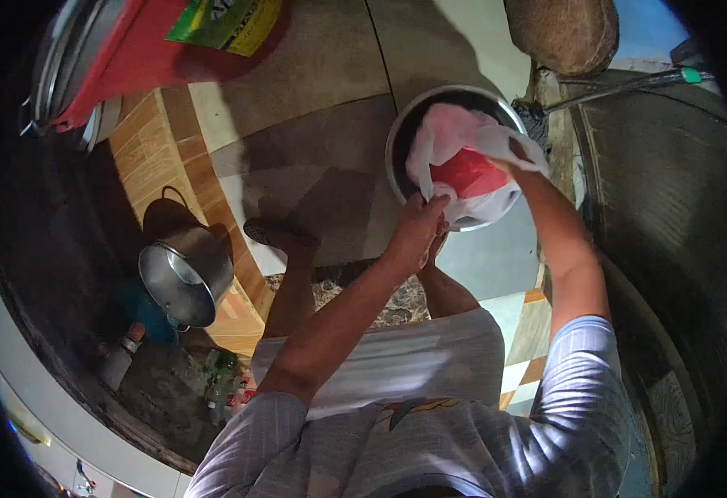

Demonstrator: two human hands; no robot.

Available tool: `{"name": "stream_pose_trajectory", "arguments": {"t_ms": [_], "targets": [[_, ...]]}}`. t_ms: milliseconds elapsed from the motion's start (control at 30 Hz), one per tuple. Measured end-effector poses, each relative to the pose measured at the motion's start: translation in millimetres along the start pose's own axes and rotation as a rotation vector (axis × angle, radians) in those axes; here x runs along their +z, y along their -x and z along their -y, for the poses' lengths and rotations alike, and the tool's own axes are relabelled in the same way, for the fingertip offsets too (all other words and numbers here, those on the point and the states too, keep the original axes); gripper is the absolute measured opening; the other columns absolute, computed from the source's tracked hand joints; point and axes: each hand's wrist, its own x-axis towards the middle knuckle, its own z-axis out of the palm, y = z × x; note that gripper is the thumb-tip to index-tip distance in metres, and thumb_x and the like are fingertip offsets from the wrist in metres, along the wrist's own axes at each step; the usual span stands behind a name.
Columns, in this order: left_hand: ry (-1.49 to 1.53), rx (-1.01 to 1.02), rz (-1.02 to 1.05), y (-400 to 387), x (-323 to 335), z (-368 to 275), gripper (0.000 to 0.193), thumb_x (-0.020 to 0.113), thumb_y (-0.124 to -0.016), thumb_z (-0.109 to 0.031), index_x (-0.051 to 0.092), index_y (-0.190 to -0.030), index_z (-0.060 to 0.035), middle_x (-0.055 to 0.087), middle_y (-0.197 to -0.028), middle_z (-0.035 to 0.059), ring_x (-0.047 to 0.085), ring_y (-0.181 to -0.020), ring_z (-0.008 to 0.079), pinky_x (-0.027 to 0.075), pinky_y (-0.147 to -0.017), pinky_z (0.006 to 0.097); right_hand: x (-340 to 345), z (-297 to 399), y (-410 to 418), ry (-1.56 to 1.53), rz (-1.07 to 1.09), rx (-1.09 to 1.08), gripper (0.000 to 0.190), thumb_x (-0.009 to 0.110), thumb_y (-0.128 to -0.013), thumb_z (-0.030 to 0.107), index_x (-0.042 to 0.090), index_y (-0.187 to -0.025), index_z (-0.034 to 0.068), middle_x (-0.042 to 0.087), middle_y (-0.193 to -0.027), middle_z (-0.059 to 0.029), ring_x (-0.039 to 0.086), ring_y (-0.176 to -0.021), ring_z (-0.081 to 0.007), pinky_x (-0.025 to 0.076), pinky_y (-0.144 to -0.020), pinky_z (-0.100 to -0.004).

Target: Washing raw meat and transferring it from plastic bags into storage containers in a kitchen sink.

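Note:
A round metal basin (394, 149) stands on the tiled floor in front of me. In it lies a translucent white plastic bag (450, 121), its mouth spread, with a red plastic bag or wrapping (469, 173) showing inside. My left hand (422, 224) grips the bag's near edge at the basin's front rim. On the right side my right hand (518, 159) is at the bag's edge, holding the white plastic; the film partly covers its fingers. What the red plastic contains is hidden.
At far left stands a red tub (133, 56) with a label. A metal pot with a handle (182, 280) lies tipped at lower left, near plastic bottles (223, 380). A large brown rounded object (562, 34) and a dark broad surface (668, 187) border the right side.

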Motion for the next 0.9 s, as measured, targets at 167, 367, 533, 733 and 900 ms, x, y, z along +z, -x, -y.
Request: {"name": "stream_pose_trajectory", "arguments": {"t_ms": [167, 367, 533, 733, 900], "targets": [[0.043, -0.04, -0.117, 26, 5, 9, 0.015, 0.057, -0.078, -0.018, 0.044, -0.076, -0.0117, 0.042, -0.066, -0.0026, 0.041, -0.059, 0.0086, 0.04, -0.059, 0.0248, -97, 45, 51, -0.043, -0.022, -0.104, 0.029, 0.047, -0.08, 0.023, 0.053, -0.104, 0.007, 0.056, -0.099, -0.0139, 0.052, -0.09, -0.032, 0.043, -0.074, -0.0404], [0.096, -0.077, -0.108, 66, 5, 7, 0.015, 0.056, -0.077, -0.015, 0.051, -0.089, -0.0079, 0.047, -0.075, -0.0004, 0.044, -0.063, 0.0095, 0.039, -0.06, 0.0228, -205, 62, 93, -0.248, 0.053, 0.014, 0.027, 0.046, -0.082, 0.024, 0.055, -0.102, 0.008, 0.056, -0.096, -0.0144, 0.052, -0.087, -0.0333, 0.043, -0.07, -0.0417], [0.049, 0.012, -0.06, 97, 33, -18, 0.018, 0.058, -0.071, -0.01, 0.049, -0.085, -0.0029, 0.049, -0.07, 0.0007, 0.046, -0.059, 0.0122, 0.039, -0.054, 0.0262, -215, 69, 130, -0.483, -0.225, 0.133, 0.03, 0.044, -0.085, 0.03, 0.058, -0.098, 0.007, 0.058, -0.094, -0.0154, 0.053, -0.088, -0.0338, 0.041, -0.075, -0.0385], [-0.121, 0.192, 0.072, 204, 30, -75, 0.011, 0.058, -0.074, -0.01, 0.05, -0.08, -0.0051, 0.05, -0.068, 0.0004, 0.044, -0.058, 0.009, 0.034, -0.048, 0.0249, -341, 138, 153, -0.888, -0.016, 0.29, 0.037, 0.04, -0.089, 0.033, 0.053, -0.11, 0.005, 0.057, -0.105, -0.0145, 0.053, -0.099, -0.024, 0.038, -0.085, -0.0322], [-0.041, 0.455, 0.187, 336, 20, -122, 0.02, 0.06, -0.074, -0.009, 0.041, -0.07, -0.0112, 0.043, -0.064, -0.0052, 0.042, -0.059, 0.006, 0.034, -0.055, 0.021, -480, 193, 183, -0.771, -0.013, 0.072, 0.029, 0.043, -0.089, 0.026, 0.055, -0.081, 0.0, 0.052, -0.064, -0.0059, 0.05, -0.062, -0.0155, 0.04, -0.058, -0.0283]]}}
